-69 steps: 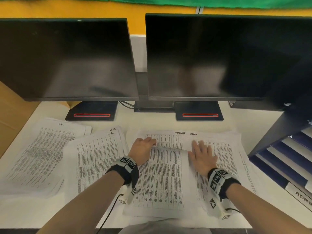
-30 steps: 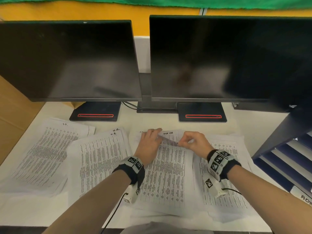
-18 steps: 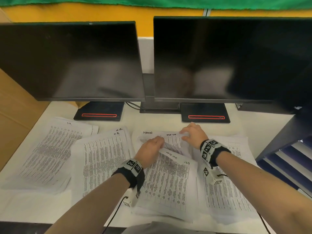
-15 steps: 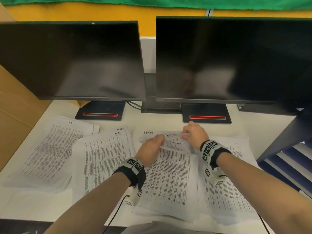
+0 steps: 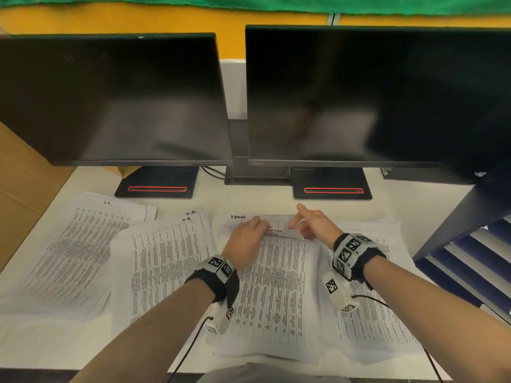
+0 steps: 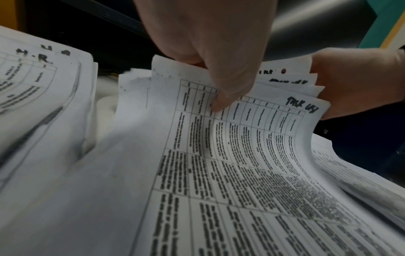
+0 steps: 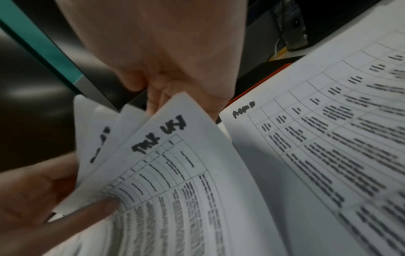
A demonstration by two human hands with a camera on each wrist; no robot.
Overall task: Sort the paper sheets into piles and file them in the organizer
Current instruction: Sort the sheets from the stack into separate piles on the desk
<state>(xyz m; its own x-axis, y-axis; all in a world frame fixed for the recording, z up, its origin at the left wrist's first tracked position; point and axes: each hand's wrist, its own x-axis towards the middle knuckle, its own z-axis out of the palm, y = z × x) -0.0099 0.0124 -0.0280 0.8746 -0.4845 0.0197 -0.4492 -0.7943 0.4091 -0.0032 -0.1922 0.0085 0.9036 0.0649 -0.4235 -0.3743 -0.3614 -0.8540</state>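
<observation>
Several piles of printed table sheets lie on the white desk. The middle pile has its far edge lifted and fanned. My left hand pinches that raised edge, thumb on top of the top sheet, which bears a handwritten label at its corner. My right hand holds the fanned right corners from behind, index finger stretched out. The left hand shows at the lower left of the right wrist view. The dark blue organizer with its trays stands at the right.
A pile marked I.T. lies far left, one marked H.R. beside it, and another pile to the right. Two dark monitors on stands close off the back. A brown cardboard panel stands at the left.
Both hands slid from lying flat on the middle pile to its far edge and lifted it. The right hand now fans the sheet corners with its index finger out.
</observation>
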